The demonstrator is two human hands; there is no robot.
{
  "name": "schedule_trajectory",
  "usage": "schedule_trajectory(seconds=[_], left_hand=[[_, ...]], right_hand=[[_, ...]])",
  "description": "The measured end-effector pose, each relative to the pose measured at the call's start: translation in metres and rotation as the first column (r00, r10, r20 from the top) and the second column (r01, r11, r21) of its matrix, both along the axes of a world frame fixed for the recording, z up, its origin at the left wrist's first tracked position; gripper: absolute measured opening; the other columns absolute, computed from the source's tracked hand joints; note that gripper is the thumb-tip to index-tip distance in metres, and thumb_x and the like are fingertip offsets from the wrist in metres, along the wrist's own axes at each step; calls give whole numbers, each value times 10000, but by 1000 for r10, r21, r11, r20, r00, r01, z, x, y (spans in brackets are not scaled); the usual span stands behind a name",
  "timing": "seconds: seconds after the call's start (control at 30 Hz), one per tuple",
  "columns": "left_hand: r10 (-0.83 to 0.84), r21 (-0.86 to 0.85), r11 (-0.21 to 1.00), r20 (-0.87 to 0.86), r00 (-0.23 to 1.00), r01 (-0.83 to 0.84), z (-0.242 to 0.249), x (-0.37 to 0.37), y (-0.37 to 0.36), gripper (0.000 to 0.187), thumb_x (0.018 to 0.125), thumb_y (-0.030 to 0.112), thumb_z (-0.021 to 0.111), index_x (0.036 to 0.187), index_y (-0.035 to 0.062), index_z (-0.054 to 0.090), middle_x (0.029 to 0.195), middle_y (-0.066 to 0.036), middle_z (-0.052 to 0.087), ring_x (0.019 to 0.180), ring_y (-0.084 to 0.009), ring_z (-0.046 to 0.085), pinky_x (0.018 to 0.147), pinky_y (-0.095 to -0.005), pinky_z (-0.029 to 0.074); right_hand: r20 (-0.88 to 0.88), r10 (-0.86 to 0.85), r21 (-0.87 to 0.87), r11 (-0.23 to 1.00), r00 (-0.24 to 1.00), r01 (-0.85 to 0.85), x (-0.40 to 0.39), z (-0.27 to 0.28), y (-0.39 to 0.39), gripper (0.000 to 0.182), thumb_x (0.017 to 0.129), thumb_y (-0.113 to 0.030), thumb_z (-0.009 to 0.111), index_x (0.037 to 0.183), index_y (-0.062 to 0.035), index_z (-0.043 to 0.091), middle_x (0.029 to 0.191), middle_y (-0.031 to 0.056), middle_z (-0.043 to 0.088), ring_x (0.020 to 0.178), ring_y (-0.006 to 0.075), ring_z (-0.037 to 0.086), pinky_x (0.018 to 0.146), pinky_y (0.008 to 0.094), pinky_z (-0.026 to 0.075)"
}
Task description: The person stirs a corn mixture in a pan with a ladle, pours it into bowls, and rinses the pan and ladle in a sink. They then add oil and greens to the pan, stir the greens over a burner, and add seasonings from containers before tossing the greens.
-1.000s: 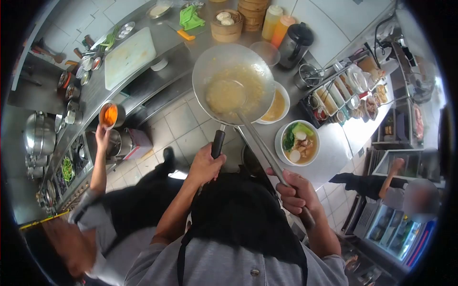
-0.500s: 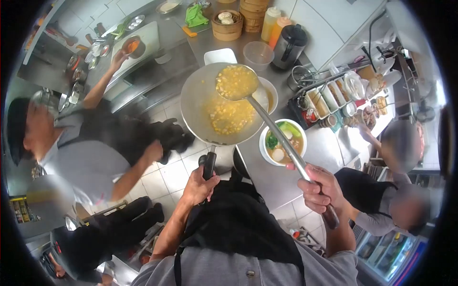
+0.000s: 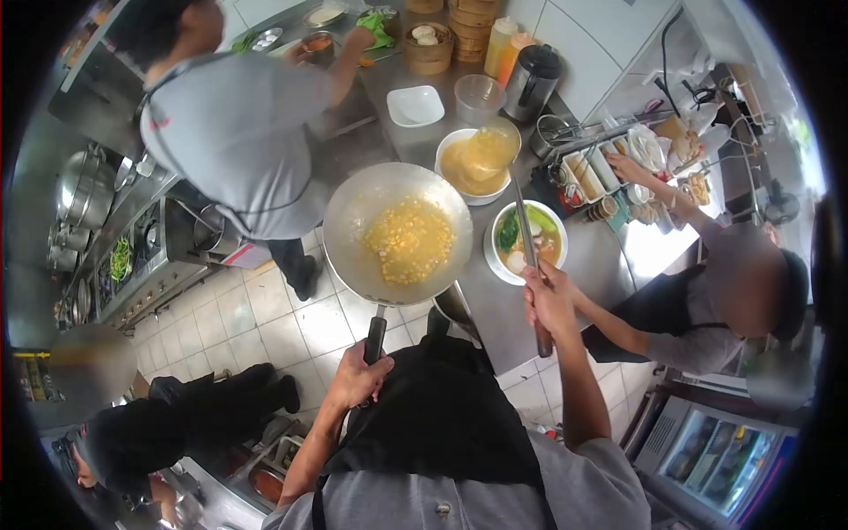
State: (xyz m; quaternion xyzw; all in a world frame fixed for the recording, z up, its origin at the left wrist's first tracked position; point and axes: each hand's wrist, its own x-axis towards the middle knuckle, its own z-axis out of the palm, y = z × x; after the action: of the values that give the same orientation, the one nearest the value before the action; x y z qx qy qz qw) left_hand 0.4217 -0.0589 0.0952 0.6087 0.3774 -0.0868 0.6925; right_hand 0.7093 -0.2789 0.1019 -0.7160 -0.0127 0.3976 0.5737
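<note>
My left hand [image 3: 360, 374] is closed around the black handle of a wok [image 3: 349, 238]. The wok hangs in front of me, with yellow corn soup [image 3: 408, 240] pooled in it. In my right hand [image 3: 548, 299] is the long handle of a metal ladle [image 3: 523, 208]. The ladle's head is tilted over a white bowl [image 3: 446, 152] of yellow soup; yellow liquid shows at its lip. Nearer my right hand, a second white bowl [image 3: 495, 265] holds broth, green leaves and pale round pieces.
On the steel counter [image 3: 583, 274] stand a square white dish [image 3: 415, 106], a clear tub [image 3: 480, 97], a thermal jug [image 3: 533, 81], sauce bottles [image 3: 500, 46] and bamboo steamers [image 3: 428, 51]. Co-workers stand left [image 3: 230, 132] and right [image 3: 685, 309]. A condiment rack [image 3: 587, 177] sits at the right.
The ladle has moved from over the wok to the soup bowl and tilted. The wok has shifted down and left. The left co-worker has moved toward the back counter.
</note>
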Motion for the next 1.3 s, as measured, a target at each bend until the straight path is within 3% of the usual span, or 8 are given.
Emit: schedule_trajectory(seconds=[0.13, 0.3, 0.37, 0.4, 0.47, 0.73, 0.9, 1.3], left_hand=[[0, -10, 1000, 23, 1000, 1, -7, -30, 3, 188, 863, 94, 658, 858, 7, 492, 557, -40, 514, 414, -128, 496, 383, -294, 433], [-1, -15, 1000, 72, 997, 2, -22, -69, 1, 184, 859, 87, 657, 861, 7, 491, 560, -45, 524, 409, -130, 503, 383, -297, 433], [-1, -30, 1000, 98, 995, 4, -34, -82, 2, 183, 861, 88, 656, 861, 9, 491, 559, -44, 524, 407, -130, 503, 382, -297, 435], [-4, -40, 999, 118, 993, 9, -37, -88, 1, 182, 863, 89, 655, 860, 11, 491, 559, -43, 524, 406, -129, 503, 382, -296, 437], [-23, -44, 999, 119, 993, 28, -43, -95, 0, 175, 869, 96, 648, 862, 16, 493, 557, -39, 520, 403, -126, 498, 382, -289, 442], [-28, -34, 999, 152, 988, 33, -69, -125, -5, 171, 862, 114, 600, 855, -8, 482, 529, -49, 507, 395, -146, 502, 386, -308, 419], [-23, -21, 999, 116, 993, 26, -86, -148, -9, 186, 862, 115, 600, 886, -16, 471, 532, -55, 515, 392, -153, 506, 384, -311, 423], [114, 97, 988, 50, 992, -119, -106, -177, -17, 203, 856, 127, 628, 848, -1, 470, 513, -48, 500, 378, -150, 500, 379, -313, 421]], right_hand=[[802, 178, -248, 968, 571, 46, -34, -44, 10, 353, 960, -195, 581, 1256, -14, 511, 824, 284, 623, 627, 424, 637, 584, 498, 493], [774, 333, -454, 884, 539, 106, -50, -69, 19, 383, 932, -137, 580, 1280, 6, 510, 895, 332, 636, 856, 536, 595, 742, 559, 451], [978, 171, -190, 968, 122, 165, -40, -98, 17, 365, 956, -179, 586, 1281, -19, 538, 801, 237, 662, 630, 442, 634, 565, 510, 483], [975, 185, -204, 966, 123, 161, -36, -91, 18, 365, 956, -179, 586, 1281, -19, 538, 801, 237, 662, 630, 442, 634, 565, 510, 483], [202, -133, 116, 987, 970, 111, -33, -68, 18, 359, 991, -248, 571, 1306, -77, 558, 651, 81, 577, 381, 244, 519, 366, 384, 412], [-96, 41, 189, 982, 995, -22, -169, -2, -46, 389, 1010, -268, 535, 1347, -74, 540, 579, -25, 417, 321, 82, 328, 308, 264, 290], [607, 601, -457, 799, 519, -390, -204, -76, -30, 458, 949, -230, 607, 1325, 23, 541, 650, 124, 599, 498, 262, 543, 559, 370, 511], [462, 799, -506, 594, 385, -626, -187, -49, -42, 474, 945, -214, 583, 1349, 18, 495, 851, 318, 633, 864, 505, 611, 791, 481, 497]])
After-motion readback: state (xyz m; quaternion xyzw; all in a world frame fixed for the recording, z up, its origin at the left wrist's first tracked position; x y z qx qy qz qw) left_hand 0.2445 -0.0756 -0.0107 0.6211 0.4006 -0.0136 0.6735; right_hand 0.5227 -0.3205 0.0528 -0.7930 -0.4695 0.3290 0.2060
